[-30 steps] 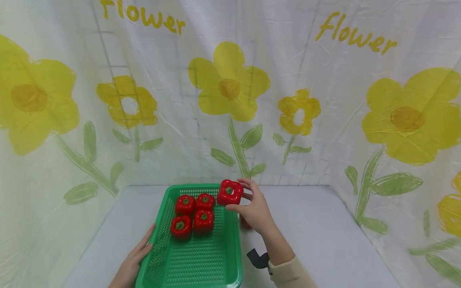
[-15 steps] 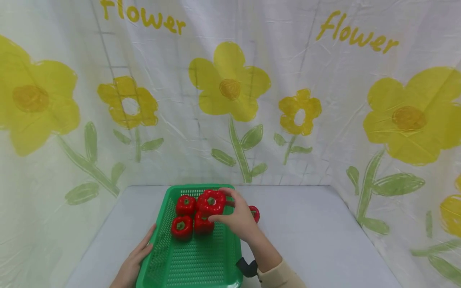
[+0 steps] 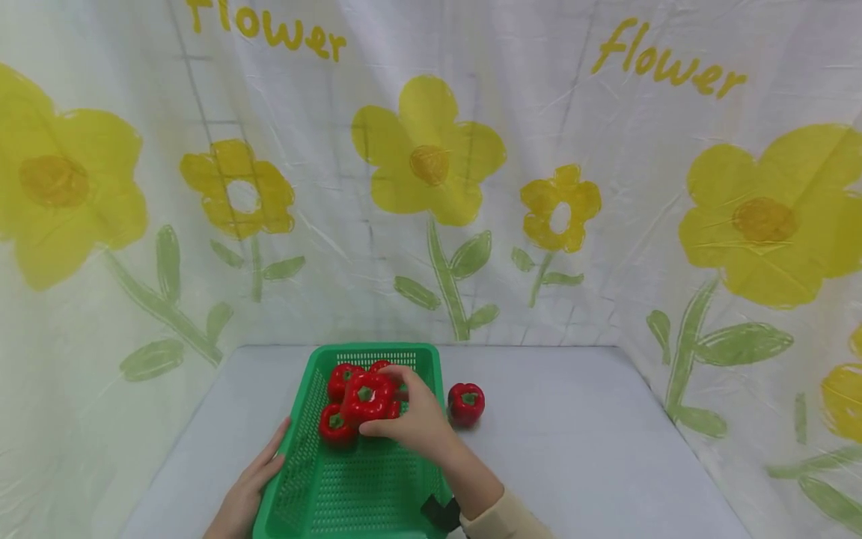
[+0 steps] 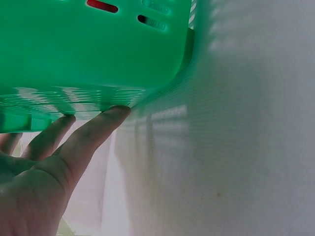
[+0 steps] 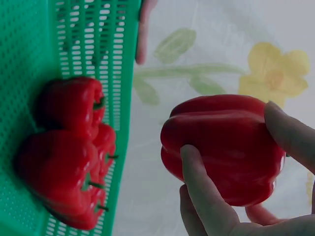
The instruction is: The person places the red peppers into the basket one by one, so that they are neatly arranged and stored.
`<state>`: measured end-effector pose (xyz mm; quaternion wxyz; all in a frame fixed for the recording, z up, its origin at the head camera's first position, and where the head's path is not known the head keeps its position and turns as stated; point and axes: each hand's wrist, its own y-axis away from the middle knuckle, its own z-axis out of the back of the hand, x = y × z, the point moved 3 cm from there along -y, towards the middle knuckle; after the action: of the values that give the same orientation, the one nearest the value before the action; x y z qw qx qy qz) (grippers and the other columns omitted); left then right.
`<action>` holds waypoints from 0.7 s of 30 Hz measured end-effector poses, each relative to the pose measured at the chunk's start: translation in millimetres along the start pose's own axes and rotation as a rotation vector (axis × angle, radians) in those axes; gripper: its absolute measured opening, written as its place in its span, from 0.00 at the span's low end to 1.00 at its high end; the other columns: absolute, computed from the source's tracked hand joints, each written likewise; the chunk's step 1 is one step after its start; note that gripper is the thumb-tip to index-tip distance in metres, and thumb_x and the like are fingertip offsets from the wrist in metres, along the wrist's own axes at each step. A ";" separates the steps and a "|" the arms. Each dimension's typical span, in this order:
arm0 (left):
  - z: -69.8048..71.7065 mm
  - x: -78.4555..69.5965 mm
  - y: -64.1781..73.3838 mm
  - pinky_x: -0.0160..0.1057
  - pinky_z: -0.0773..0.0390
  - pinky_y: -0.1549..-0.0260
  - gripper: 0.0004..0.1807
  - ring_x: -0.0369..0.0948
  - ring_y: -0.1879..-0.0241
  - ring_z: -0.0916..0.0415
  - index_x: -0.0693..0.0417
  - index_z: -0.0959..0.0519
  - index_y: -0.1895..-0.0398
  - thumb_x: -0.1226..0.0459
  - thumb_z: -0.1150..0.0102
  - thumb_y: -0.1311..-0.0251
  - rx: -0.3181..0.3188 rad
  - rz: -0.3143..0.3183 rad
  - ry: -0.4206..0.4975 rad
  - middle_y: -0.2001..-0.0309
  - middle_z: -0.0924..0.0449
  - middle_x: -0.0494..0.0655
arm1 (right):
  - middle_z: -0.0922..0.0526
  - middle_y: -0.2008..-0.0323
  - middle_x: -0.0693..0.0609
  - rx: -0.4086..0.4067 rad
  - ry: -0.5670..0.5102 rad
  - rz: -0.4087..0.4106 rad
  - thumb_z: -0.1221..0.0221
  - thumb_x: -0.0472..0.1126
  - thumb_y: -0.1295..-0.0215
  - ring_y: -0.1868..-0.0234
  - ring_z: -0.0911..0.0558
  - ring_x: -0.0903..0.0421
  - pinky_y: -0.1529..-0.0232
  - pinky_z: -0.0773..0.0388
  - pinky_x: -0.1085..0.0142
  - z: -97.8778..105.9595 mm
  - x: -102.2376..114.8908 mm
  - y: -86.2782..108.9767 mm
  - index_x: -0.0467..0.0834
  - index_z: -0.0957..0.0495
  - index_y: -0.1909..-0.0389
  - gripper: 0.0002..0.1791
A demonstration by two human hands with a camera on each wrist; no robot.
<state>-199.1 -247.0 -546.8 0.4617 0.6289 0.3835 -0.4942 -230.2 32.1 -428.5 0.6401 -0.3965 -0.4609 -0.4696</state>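
Note:
My right hand [image 3: 423, 421] holds a red bell pepper [image 3: 368, 397] over a green plastic basket [image 3: 367, 490]. In the right wrist view, the fingers and thumb are curled round the sides of this pepper [image 5: 224, 147], above the basket's rim. Beneath it in the head view, several other red bell peppers [image 3: 337, 428] stand in the far part of the basket, partly hidden by the held pepper and the hand. My left hand [image 3: 248, 486] lies against the basket's left outer side. Its fingers [image 4: 88, 135] are straight and touch the basket's wall in the left wrist view.
One more red bell pepper [image 3: 466, 404] sits upright on the white table [image 3: 572, 449], just right of the basket. Behind the table hangs a pale curtain [image 3: 323, 269] painted with yellow flowers. A dark strap-like piece [image 3: 441, 514] shows at my right wrist.
My right hand has carried its bell pepper leftward and down, from the basket's far right rim to over the other peppers. The pepper on the table now shows fully. My left hand stays put.

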 end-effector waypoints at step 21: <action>3.3 1.4 -0.3 0.32 0.25 0.43 0.33 0.15 0.39 0.36 0.28 0.63 0.18 0.47 0.66 0.19 0.066 -0.017 0.007 0.19 0.66 0.31 | 0.23 0.48 0.62 0.021 0.043 -0.116 0.20 0.45 0.54 0.51 0.25 0.59 0.61 0.18 0.64 -52.0 -8.8 15.8 0.58 0.28 0.42 0.38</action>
<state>-200.0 -250.1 -548.6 0.4351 0.6422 0.3739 -0.5084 -204.7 -10.9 -451.8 0.6256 -0.3521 -0.4741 -0.5098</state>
